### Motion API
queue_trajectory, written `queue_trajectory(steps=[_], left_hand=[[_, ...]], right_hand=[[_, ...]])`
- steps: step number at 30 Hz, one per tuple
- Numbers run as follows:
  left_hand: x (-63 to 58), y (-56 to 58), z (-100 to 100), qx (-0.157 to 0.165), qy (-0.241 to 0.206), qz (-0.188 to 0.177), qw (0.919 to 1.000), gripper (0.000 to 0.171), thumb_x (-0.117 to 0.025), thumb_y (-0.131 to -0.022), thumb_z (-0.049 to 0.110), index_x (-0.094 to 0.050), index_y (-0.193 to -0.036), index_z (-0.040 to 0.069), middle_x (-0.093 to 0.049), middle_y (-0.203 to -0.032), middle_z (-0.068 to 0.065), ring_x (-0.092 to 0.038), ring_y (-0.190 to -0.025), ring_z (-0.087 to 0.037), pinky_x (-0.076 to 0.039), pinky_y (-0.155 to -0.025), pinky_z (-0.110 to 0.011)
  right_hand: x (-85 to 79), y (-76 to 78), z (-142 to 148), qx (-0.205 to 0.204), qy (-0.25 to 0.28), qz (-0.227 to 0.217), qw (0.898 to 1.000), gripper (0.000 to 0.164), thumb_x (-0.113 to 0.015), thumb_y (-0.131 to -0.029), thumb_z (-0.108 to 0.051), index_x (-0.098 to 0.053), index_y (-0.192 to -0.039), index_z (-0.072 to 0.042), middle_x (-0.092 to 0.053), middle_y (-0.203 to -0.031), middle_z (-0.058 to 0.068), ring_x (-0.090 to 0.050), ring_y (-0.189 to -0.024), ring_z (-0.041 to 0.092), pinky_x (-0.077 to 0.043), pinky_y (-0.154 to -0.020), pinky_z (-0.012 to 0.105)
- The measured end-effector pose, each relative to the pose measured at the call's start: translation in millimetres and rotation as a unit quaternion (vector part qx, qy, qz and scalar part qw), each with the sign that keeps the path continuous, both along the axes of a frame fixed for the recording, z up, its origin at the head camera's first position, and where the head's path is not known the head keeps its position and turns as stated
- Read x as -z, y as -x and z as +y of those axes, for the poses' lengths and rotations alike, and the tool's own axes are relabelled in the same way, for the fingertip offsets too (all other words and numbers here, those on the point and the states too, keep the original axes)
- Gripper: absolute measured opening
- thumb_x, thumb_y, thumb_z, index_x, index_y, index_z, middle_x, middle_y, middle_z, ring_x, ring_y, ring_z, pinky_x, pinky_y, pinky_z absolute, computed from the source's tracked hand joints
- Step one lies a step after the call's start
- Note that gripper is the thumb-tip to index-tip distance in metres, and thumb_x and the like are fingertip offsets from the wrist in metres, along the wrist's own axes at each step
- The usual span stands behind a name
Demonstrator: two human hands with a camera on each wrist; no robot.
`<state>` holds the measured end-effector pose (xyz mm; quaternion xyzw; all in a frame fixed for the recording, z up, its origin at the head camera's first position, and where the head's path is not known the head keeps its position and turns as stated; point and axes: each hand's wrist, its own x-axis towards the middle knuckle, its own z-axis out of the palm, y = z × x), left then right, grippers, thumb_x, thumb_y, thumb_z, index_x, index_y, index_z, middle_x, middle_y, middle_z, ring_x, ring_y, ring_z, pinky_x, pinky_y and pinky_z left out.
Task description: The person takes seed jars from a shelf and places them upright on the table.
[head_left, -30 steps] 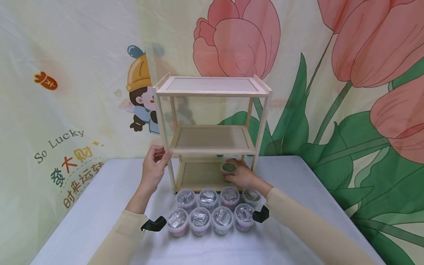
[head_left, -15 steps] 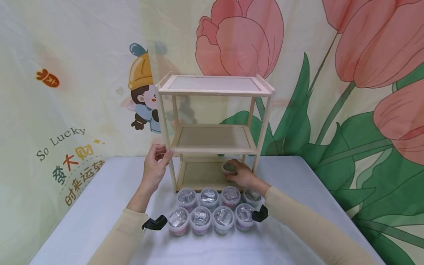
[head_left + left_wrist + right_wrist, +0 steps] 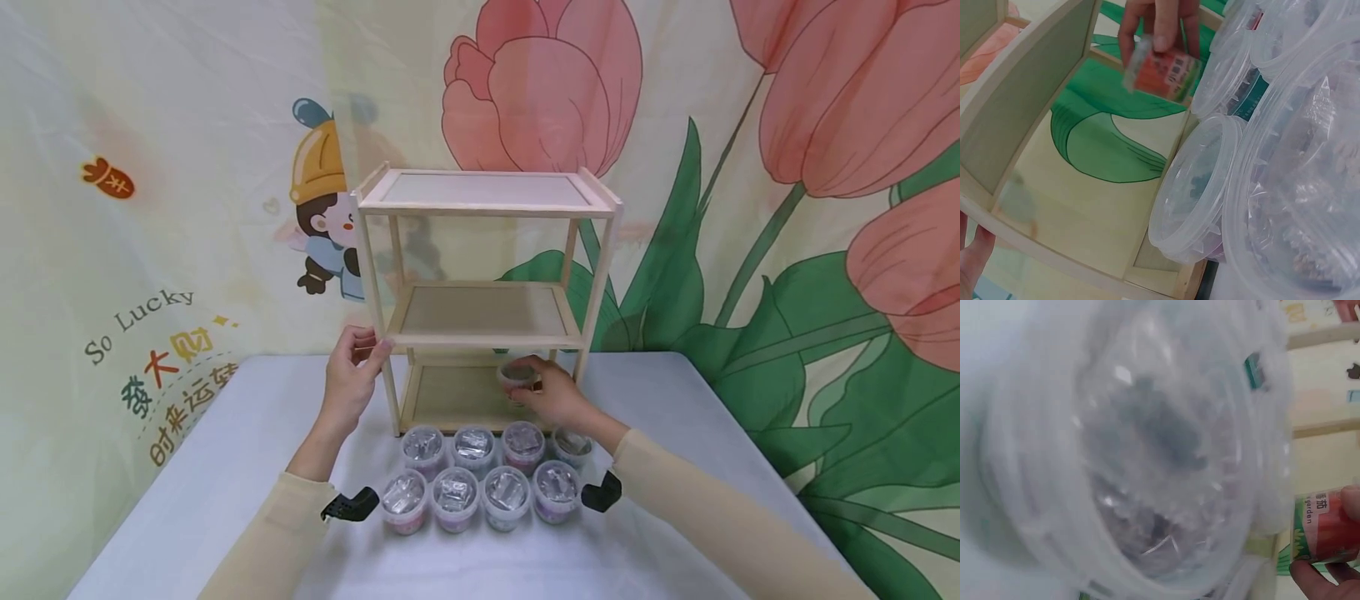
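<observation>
In the head view my right hand (image 3: 555,390) pinches a small round plastic tub (image 3: 514,377) over the bottom board of a three-tier wooden shelf rack (image 3: 487,342). The right wrist view shows the red and green printed label on this tub (image 3: 1319,528), with a thumb above and fingertips below. My left hand (image 3: 351,375) grips the rack's left front post at the middle board's corner, thumb in front. Just before the rack stand two rows of clear-lidded tubs (image 3: 453,493) with crinkled clear packets under their lids.
A white cloth covers the table (image 3: 675,433), with room right of the rack. Behind it hangs a printed backdrop (image 3: 795,250) with large tulips. The top board (image 3: 483,190) and middle board (image 3: 483,310) bear nothing. One lidded tub (image 3: 1166,437) fills much of the right wrist view.
My right hand and the tub have risen slightly over the bottom board, and the right forearm has shifted a little to the right. My left hand keeps its place on the post.
</observation>
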<state>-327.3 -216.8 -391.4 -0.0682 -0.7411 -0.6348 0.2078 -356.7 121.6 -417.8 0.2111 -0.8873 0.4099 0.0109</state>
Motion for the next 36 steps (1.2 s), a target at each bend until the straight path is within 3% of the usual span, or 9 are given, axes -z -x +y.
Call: queue_trajectory(steps=[7,12,17,27,32,36], left_hand=[[-0.5,0.0,0.7,-0.01,0.003,-0.006,0.9999,0.039,-0.069,-0.106,0.028,-0.054,-0.131,0.002,-0.058,-0.124,-0.011,-0.056,-0.112,-0.021,-0.053,-0.085,-0.016],[0.6,-0.2,0.4,-0.009,-0.001,-0.012,0.9999,0.039,-0.069,-0.106,0.026,-0.053,-0.132,0.003,-0.058,-0.124,-0.01,-0.056,-0.113,-0.02,-0.054,-0.085,-0.016],[0.4,0.1,0.5,-0.008,-0.002,-0.008,0.9999,0.039,-0.069,-0.106,0.026,-0.054,-0.132,0.001,-0.058,-0.124,-0.011,-0.057,-0.112,-0.02,-0.054,-0.085,-0.015],[-0.4,-1.1,0.0,-0.005,0.004,-0.017,0.9998,0.041,-0.068,-0.106,0.029,-0.052,-0.133,0.003,-0.057,-0.127,-0.012,-0.056,-0.113,-0.02,-0.054,-0.087,-0.015],[-0.7,-1.5,-0.3,-0.003,0.005,-0.018,0.9998,0.041,-0.068,-0.106,0.029,-0.052,-0.134,0.004,-0.057,-0.128,-0.012,-0.056,-0.114,-0.02,-0.053,-0.087,-0.014],[-1.1,-1.1,0.6,0.0,0.0,-0.009,1.0,0.04,-0.069,-0.106,0.028,-0.052,-0.131,0.001,-0.057,-0.125,-0.012,-0.057,-0.112,-0.02,-0.055,-0.086,-0.016]], right_hand=[[-15.9,-20.8,8.6,-0.037,0.033,0.027,0.998,0.042,-0.073,-0.101,-0.007,-0.062,-0.141,-0.004,-0.063,-0.14,0.017,-0.067,-0.119,0.032,-0.059,-0.096,0.043],[-24.3,-39.6,21.4,-0.033,0.033,0.013,0.999,0.045,-0.076,-0.1,-0.012,-0.062,-0.143,-0.011,-0.064,-0.14,0.014,-0.068,-0.118,0.033,-0.061,-0.093,0.04],[-29.6,-59.3,41.2,-0.032,0.028,0.034,0.999,0.047,-0.077,-0.099,-0.015,-0.062,-0.143,-0.015,-0.063,-0.142,0.012,-0.067,-0.121,0.034,-0.06,-0.095,0.044],[-24.6,-90.4,81.7,-0.009,0.032,0.072,0.997,0.048,-0.08,-0.095,-0.01,-0.064,-0.14,-0.015,-0.063,-0.141,0.009,-0.064,-0.124,0.031,-0.059,-0.098,0.044],[-18.3,-105.8,98.6,-0.007,0.053,0.079,0.995,0.045,-0.079,-0.096,-0.008,-0.064,-0.138,-0.014,-0.064,-0.136,0.009,-0.064,-0.122,0.028,-0.06,-0.094,0.032],[-10.2,-117.9,110.2,-0.007,0.064,0.081,0.995,0.048,-0.079,-0.094,-0.004,-0.064,-0.138,-0.014,-0.062,-0.133,0.009,-0.063,-0.12,0.016,-0.06,-0.09,0.029]])
